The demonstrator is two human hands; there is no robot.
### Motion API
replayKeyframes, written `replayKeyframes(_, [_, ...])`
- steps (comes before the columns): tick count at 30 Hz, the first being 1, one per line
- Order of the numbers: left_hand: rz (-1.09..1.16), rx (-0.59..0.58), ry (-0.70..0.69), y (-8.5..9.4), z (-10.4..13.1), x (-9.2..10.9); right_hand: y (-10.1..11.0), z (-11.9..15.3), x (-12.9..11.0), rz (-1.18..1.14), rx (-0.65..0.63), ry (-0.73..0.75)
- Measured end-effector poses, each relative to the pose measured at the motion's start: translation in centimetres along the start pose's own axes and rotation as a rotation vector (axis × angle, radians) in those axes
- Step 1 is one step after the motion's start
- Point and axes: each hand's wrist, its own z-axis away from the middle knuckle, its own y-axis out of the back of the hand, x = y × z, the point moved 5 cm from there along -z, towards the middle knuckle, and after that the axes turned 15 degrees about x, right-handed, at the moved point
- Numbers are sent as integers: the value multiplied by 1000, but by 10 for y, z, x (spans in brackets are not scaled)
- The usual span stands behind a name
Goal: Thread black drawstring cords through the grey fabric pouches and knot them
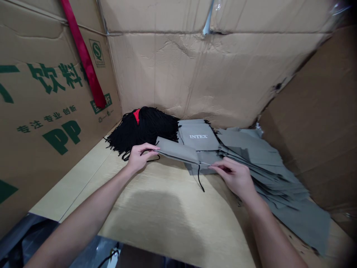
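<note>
A grey pouch point(178, 152) is being held just above the bench point(167, 212), pinched at one end by the left hand point(138, 157). Right hand point(237, 178) fingers are being squeezed together on something thin, probably its black cord point(200, 178).

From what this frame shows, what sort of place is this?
Probably a small packing or assembly station for hand work. Cardboard walls screen a wooden table; a stack of grey INTEX pouches lies by a bundle of black cords. Both hands, left and right, hold one pouch.
</note>
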Motion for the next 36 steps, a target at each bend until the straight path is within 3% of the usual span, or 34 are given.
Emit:
replayKeyframes(5, [-4, 3, -102, 0, 0, 3, -1, 0, 5, 17, -30, -45])
replayKeyframes(15, [1, 0, -108, 0, 2, 1, -3, 2, 6, 24, -47, -72])
replayKeyframes(21, [31, -137, -133, -13, 12, 6, -14, 4, -2, -11, -86, -80])
replayKeyframes(28, [175, 20, 109, -13, 13, -4, -10, 6, 9, -27, -44, -168])
replayKeyframes(36, [190, 67, 168, -13, 10, 4, -7, 6, 15, -138, 31, -277])
